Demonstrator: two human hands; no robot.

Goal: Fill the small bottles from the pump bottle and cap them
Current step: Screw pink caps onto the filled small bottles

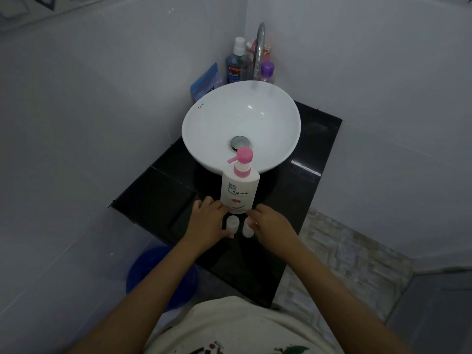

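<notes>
Left of the pump bottle [240,186], the left hand [208,221] lies on the black bench [158,198], fingers curved by the left small bottle [233,223] w/ thumb at its base; can't tell if it really grips. Pump bottle stands upright just behind both small bottles, in front of the white basin [241,123], spout pointing left. Right of it, the right hand [270,223] has fingertips round the right small bottle [247,229], seemingly pinching it. Both look capped, so prob. uncapping comes first: steady the body w/ one hand, twist w/ the other, keep it upright, then put the mouth right under the spout.
</notes>
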